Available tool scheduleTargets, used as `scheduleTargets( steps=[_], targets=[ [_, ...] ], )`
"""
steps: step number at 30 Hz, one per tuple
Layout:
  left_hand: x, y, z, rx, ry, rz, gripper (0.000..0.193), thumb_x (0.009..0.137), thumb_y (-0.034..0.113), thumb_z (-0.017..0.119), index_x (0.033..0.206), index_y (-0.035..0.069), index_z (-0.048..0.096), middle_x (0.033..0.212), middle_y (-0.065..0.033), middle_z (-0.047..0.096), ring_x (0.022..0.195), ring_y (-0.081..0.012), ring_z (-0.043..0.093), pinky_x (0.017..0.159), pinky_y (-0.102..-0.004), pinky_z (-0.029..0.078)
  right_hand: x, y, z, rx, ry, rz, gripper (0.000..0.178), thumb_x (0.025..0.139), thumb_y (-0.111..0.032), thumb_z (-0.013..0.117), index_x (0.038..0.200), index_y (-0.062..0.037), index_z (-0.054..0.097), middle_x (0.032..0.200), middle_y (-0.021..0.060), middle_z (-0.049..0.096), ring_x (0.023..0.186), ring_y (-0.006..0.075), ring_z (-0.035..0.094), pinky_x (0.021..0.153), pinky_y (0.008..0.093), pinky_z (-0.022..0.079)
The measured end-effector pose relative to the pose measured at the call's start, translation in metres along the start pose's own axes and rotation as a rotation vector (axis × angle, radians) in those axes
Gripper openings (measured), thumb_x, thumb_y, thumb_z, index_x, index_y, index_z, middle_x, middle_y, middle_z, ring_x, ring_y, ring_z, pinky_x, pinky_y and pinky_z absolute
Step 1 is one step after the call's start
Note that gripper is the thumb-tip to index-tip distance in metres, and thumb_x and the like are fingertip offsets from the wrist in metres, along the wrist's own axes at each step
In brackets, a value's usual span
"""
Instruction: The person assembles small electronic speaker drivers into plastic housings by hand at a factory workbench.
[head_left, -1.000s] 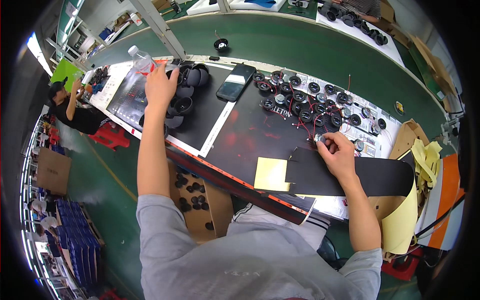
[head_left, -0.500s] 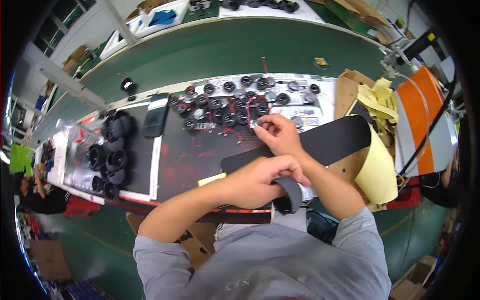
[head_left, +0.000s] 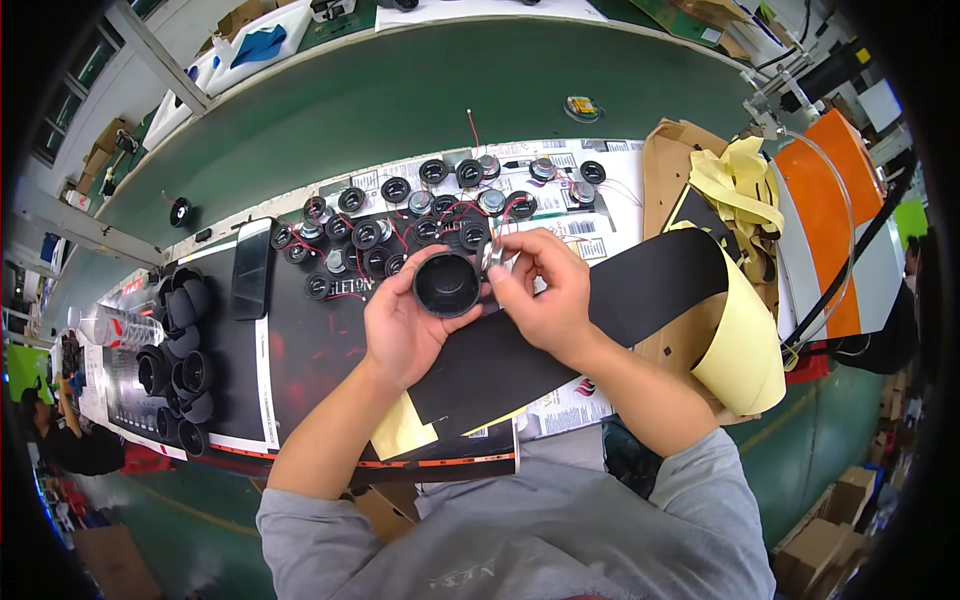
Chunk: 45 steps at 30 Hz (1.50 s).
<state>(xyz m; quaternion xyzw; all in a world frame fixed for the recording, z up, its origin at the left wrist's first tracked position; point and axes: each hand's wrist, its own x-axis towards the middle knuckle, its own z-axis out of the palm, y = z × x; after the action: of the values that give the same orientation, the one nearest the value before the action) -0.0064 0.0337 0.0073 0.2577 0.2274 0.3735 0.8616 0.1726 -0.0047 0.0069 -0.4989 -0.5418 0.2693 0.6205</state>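
My left hand [head_left: 398,335] is wrapped round a black cup-shaped housing [head_left: 446,284], its round opening turned up toward me. Close against the rim of that housing, my right hand [head_left: 555,292] pinches a small round speaker [head_left: 493,257] with a silvery back, seen nearly edge-on. Beyond both hands lie several small black speakers [head_left: 396,189] with red wires, some face up and some with metal backs up. A wide black strip [head_left: 650,285] of sheet material runs under my right wrist, and its yellow backing [head_left: 745,350] curls up at the right end.
Several black housings [head_left: 196,372] stand at the left, beside a phone [head_left: 252,270] and a clear plastic bottle [head_left: 118,327]. Crumpled yellow backing [head_left: 745,185] lies on cardboard [head_left: 668,155] at the right, near an orange and white panel [head_left: 840,200]. A person [head_left: 75,440] sits at far left.
My left hand has swung from near my body out over the bench with the housing, opening now upward. My right hand has drawn the speaker slightly nearer, beside the housing.
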Motion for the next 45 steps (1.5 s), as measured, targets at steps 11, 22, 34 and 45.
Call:
scheduleTargets(
  steps=[11, 22, 34, 45],
  targets=[
    [0.000, -0.006, -0.001, 0.012, 0.032, 0.049, 0.042, 0.097, 0.035, 0.034, 0.126, 0.007, 0.044, 0.119, -0.0186, 0.057, 0.101, -0.0278, 0.062, 0.088, -0.0421, 0.052, -0.012, -0.004, 0.014, -0.355, -0.204, -0.398, 0.022, 0.069, -0.009, 0.073, 0.089, -0.0052, 0.063, 0.081, 0.0045, 0.060, 0.070, 0.0173, 0.066, 0.054, 0.0274, 0.051],
    [-0.002, -0.011, -0.002, 0.133, 0.016, 0.051, 0.042, 0.100, 0.036, 0.031, 0.126, 0.007, 0.047, 0.118, -0.0111, 0.056, 0.100, -0.0173, 0.056, 0.088, -0.0378, 0.049, -0.014, 0.001, 0.015, -0.470, -0.225, -0.342, 0.018, 0.073, -0.018, 0.073, 0.083, -0.0076, 0.062, 0.074, 0.0034, 0.052, 0.059, 0.0177, 0.058, 0.046, 0.0307, 0.044],
    [0.000, -0.017, 0.007, 0.180, 0.082, 0.116, 0.043, 0.102, 0.036, 0.034, 0.128, 0.005, 0.046, 0.122, -0.0090, 0.054, 0.108, -0.0172, 0.055, 0.093, -0.0324, 0.046, -0.015, 0.007, 0.022, -0.512, -0.160, -0.377, 0.018, 0.075, -0.020, 0.072, 0.086, -0.0072, 0.065, 0.074, 0.0035, 0.054, 0.059, 0.0195, 0.059, 0.047, 0.0321, 0.045],
    [0.010, 0.002, -0.004, 0.438, 0.022, 0.449, 0.023, 0.095, 0.007, 0.051, 0.118, 0.005, 0.053, 0.120, -0.0139, 0.060, 0.098, -0.0251, 0.064, 0.084, -0.0384, 0.056, -0.010, -0.009, 0.014, -0.213, -0.287, -0.473, 0.023, 0.075, 0.004, 0.062, 0.097, 0.0000, 0.067, 0.068, 0.0094, 0.055, 0.054, 0.0180, 0.053, 0.049, 0.0275, 0.043]
  ],
)
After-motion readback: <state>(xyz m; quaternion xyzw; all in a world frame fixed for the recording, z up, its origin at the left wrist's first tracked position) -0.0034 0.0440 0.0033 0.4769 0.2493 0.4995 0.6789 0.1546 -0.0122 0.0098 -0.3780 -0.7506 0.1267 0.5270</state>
